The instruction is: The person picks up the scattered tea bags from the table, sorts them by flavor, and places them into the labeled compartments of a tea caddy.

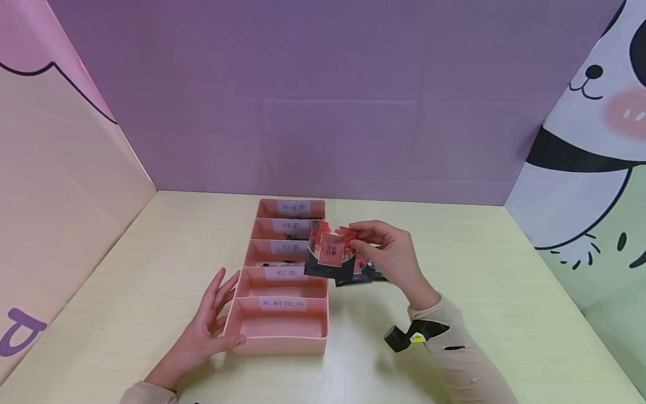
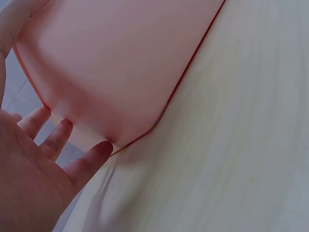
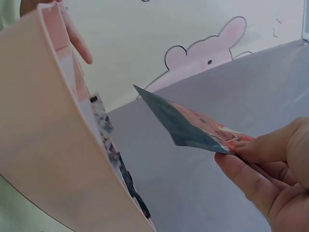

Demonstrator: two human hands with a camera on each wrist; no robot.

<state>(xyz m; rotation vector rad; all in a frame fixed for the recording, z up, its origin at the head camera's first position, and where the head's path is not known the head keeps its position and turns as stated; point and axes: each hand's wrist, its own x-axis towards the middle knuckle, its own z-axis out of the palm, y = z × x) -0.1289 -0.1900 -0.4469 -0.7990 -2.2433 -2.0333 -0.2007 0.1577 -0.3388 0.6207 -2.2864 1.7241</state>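
right sleeve (image 1: 474, 359) sat nearest the head view, black wrist camera (image 1: 397, 339) strapped on near the cuff. right hand (image 1: 393, 252) had a red-and-dark sachet (image 1: 330, 249) pinched between thumb and fingers at its upper right edge; right wrist view agreed. sachet was up off the table (image 1: 454, 258), and in head view it overlapped the right rim of the pink box (image 1: 280, 346) around the third and fourth compartments. right wrist view had it tilted, apart from the box.

left hand (image 1: 202, 328) gripped nothing: fingers spread, fairly straight, tips against the box's left side, thumb at the near left corner.

more sachets (image 1: 363, 270) lay just right of the box, partly hidden behind the held one; count unclear. box had five compartments with white labels (image 1: 282, 304); packets (image 1: 280, 264) showed in the back three.

handling, my read: sachet was light, thin film or foil, semi-stiff since it kept flat in a one-edge pinch. face was probably slick, and contents could crush under a mid-face squeeze. best hold: edge or corner, light pressure. box looked like rigid light plastic, likely to slide if bumped, so bracing its wall made sense.
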